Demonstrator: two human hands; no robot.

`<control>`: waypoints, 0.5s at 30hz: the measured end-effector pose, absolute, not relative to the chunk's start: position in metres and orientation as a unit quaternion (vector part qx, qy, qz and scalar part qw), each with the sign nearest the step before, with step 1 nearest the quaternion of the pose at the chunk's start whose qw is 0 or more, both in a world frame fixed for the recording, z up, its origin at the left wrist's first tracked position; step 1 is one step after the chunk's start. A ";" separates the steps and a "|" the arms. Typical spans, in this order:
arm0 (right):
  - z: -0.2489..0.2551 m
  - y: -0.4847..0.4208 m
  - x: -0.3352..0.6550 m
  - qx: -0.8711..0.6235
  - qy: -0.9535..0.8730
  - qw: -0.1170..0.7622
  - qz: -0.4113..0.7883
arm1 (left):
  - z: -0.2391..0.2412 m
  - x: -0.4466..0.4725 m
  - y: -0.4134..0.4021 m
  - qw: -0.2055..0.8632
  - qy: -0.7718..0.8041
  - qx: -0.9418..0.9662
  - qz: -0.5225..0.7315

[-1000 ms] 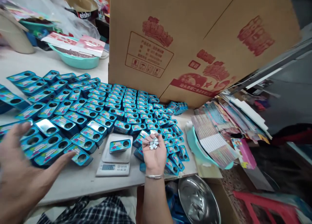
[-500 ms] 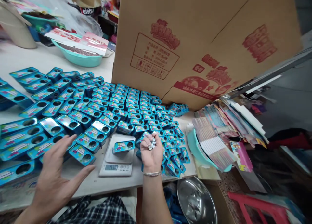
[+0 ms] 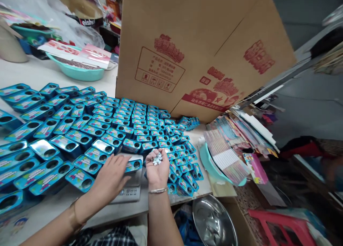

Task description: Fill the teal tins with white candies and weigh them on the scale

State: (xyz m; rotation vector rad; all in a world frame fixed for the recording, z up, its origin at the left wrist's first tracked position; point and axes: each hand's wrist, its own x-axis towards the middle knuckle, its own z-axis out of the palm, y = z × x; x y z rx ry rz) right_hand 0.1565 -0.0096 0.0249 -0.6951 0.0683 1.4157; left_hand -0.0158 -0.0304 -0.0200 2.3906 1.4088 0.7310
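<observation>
My left hand [image 3: 111, 176] lies over the small white digital scale [image 3: 131, 192], fingers curled onto the blue tin [image 3: 134, 164] that sits on the scale's pan. My right hand [image 3: 157, 171] is just right of the scale, palm up and cupped around a small heap of white pellets [image 3: 157, 159]. Several rows of matching blue tins [image 3: 80, 128], each with a round hole in its lid, cover the white table behind and to both sides of my hands.
A big cardboard box [image 3: 198, 49] with red print stands behind the tins. A teal basin [image 3: 77, 71] with printed cards sits at the back left. Another teal tray [image 3: 211, 164] with card stacks lies right. A steel bowl [image 3: 214, 224] and red stool [image 3: 281, 224] are below the table edge.
My left hand swept in from the left front of the table and closed on the tin on the scale. My right hand stayed beside the scale, still holding the pellets.
</observation>
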 end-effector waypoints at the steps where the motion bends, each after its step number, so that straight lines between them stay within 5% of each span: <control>1: 0.023 -0.010 0.158 -0.325 0.040 0.711 0.622 | -0.021 -0.015 -0.029 0.152 0.490 0.822 0.248; 8: 0.021 -0.014 0.154 -0.351 0.121 0.709 0.600 | 0.035 -0.012 -0.019 0.179 0.439 0.800 0.367; 15: 0.019 -0.002 0.139 -0.257 0.164 0.703 0.643 | 0.063 0.008 0.013 0.044 0.358 0.905 0.227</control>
